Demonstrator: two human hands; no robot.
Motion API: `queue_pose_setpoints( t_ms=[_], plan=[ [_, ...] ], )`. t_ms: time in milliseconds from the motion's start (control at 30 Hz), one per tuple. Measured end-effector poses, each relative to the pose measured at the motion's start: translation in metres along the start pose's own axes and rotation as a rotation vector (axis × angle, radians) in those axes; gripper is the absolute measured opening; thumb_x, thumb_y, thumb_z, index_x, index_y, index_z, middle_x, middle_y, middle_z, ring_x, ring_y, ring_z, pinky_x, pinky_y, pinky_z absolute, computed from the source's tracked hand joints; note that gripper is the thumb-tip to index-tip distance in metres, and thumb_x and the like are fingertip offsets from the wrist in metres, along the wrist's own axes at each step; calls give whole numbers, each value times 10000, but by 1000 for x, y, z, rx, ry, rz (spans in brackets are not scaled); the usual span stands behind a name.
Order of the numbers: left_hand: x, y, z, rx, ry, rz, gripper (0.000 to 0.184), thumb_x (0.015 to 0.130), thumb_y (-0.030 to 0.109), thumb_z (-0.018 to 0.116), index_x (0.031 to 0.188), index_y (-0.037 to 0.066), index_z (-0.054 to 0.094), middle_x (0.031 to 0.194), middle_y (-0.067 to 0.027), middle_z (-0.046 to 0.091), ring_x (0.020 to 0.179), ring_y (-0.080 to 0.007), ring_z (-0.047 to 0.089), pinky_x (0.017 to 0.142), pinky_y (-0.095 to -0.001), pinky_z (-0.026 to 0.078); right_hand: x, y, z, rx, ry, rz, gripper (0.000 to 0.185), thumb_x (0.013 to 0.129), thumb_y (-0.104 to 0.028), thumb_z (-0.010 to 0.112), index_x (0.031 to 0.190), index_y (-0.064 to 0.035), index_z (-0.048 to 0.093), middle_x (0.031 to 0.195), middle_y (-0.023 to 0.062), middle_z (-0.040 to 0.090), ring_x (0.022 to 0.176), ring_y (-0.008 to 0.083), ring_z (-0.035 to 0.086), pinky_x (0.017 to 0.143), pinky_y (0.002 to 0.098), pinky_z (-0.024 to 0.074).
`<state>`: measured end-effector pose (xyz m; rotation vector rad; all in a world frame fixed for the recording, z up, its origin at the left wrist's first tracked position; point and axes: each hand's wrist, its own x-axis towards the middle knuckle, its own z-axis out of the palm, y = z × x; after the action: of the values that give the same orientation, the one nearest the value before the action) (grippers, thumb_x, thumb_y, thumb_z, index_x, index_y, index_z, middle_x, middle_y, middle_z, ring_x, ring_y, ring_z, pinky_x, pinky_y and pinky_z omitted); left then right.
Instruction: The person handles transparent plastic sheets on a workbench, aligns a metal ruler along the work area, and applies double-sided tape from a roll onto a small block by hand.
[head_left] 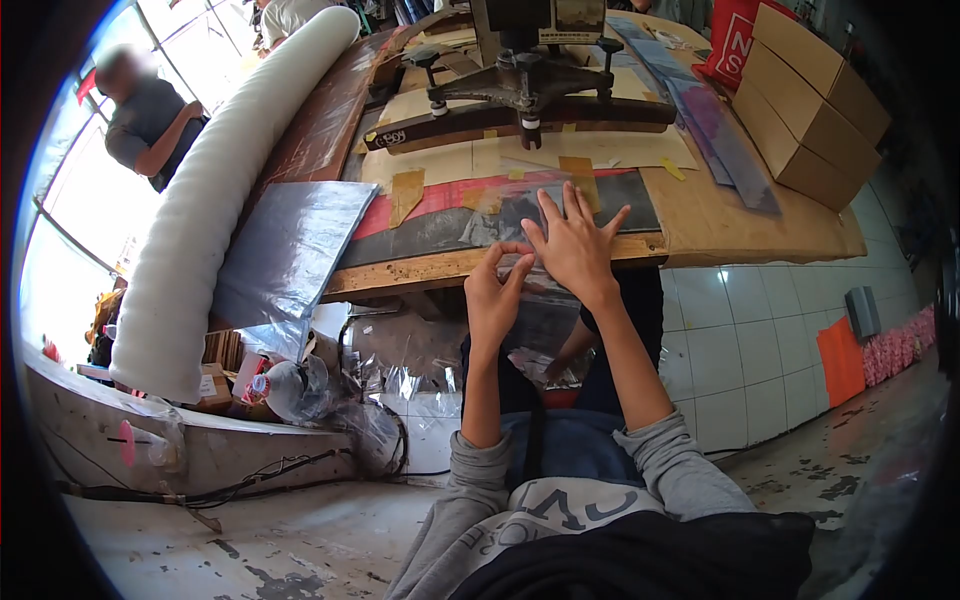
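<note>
Film (543,291): drapes over surface (420,273) edge, below our hands; long axis unclear.
Left hand (494,292): nearer its hanging part, pinched narrow; we cannot tell on what.
Right hand (577,246): spread wide, farther in.

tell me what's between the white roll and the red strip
In the head view, a clear plastic sheet lies between the white roll and the red strip.
</note>
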<state>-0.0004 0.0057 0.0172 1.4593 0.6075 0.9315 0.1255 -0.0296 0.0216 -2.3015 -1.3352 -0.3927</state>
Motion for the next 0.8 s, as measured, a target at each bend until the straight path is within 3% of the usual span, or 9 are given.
queue_pose_setpoints(
  t_ms=[67,367,800],
  plan=[
    [1,9,-3,43,-26,-64,137,859,61,615,947,-39,582,793,-54,609,672,-96,623,544,-243,535,1,-1,-3,4,-16,10,509,897,-452,443,1280,-122,500,1368,198,404,1307,284,348,944,762,10],
    [4,-1,-1,-44,-15,11,121,874,74,600,932,-29,574,770,-27,585,642,-91,601,561,-244,554,4,1,-2,20,-29,29,515,901,-454,431,1304,-137,478,1386,182,387,1318,275,332,942,764,2],
    [3,-4,2,-29,49,0,138,861,85,625,924,-33,589,749,-32,593,627,-112,633,501,-238,510,6,3,-1,21,-34,30,501,896,-445,445,1304,-157,479,1394,164,380,1318,284,328,937,772,14]
  ],
)
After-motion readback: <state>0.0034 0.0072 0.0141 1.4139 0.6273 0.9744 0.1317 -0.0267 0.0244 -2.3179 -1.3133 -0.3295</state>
